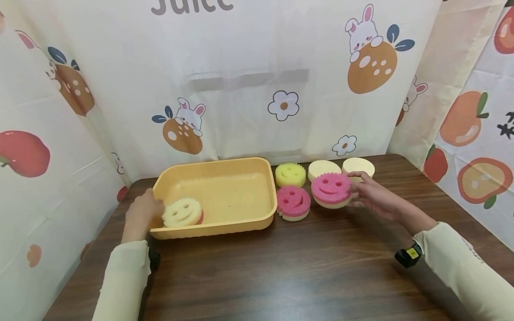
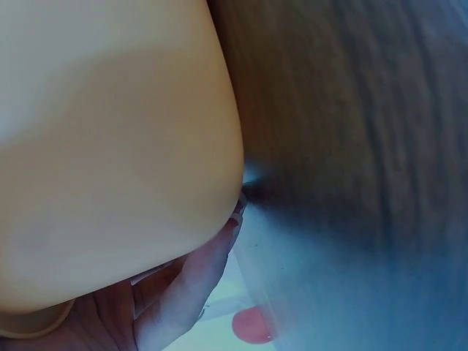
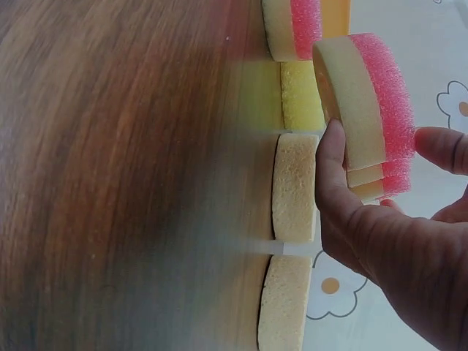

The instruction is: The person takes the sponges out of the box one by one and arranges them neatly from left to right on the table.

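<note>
My right hand [image 1: 375, 198] pinches a round smiley sponge [image 1: 331, 189], pink on top and cream below. The right wrist view shows this two-layer sponge [image 3: 369, 102] raised off the table, thumb on the pink face and fingers under the cream side. At the left, my left hand [image 1: 140, 214] grips the end of a yellow plastic tray [image 1: 225, 229]. Its fingers [image 2: 194, 285] lie along the tray's outer wall in the left wrist view. Inside the tray, a cream-faced smiley sponge [image 1: 182, 212] leans in the near left corner, close to that hand.
Right of the tray lie another pink smiley sponge [image 1: 294, 201] and a yellow one [image 1: 290, 175]. Two plain cream round sponges [image 1: 358, 167] sit at the back, beyond the right hand. A printed curtain [image 1: 241, 111] hangs behind the wooden table [image 1: 257, 272] and along its sides.
</note>
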{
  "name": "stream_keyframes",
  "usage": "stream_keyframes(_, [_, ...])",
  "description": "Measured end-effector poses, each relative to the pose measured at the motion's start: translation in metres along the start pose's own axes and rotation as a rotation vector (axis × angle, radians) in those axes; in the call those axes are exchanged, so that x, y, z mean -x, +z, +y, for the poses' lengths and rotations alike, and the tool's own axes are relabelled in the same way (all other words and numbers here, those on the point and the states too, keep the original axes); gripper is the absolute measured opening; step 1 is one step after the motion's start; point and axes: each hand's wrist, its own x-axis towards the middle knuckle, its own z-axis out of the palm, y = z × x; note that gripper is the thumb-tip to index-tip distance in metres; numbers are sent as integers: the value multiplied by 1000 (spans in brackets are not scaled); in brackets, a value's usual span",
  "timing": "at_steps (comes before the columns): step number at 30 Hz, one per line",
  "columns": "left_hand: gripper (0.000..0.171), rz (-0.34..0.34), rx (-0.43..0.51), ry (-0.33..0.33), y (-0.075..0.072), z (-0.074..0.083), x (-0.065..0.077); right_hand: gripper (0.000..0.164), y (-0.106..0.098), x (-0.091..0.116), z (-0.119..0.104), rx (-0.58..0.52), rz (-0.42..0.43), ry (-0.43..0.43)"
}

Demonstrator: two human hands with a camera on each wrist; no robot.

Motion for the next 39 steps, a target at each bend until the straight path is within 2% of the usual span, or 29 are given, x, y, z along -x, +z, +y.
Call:
stream_keyframes(13, [61,8,1,-3,3,2,-5,61,-1,-5,9,0,-19,54])
stream_keyframes(24, [61,12,4,-1,2,1,-8,62,-3,-7,14,45,-47,82])
stream_keyframes(33, [59,22,2,-1,2,0,-6,65,-5,-7,17,54,-56,124])
stream_keyframes(39, [58,25,4,-5,2,-2,-6,65,-4,-7,18,47,-72,122])
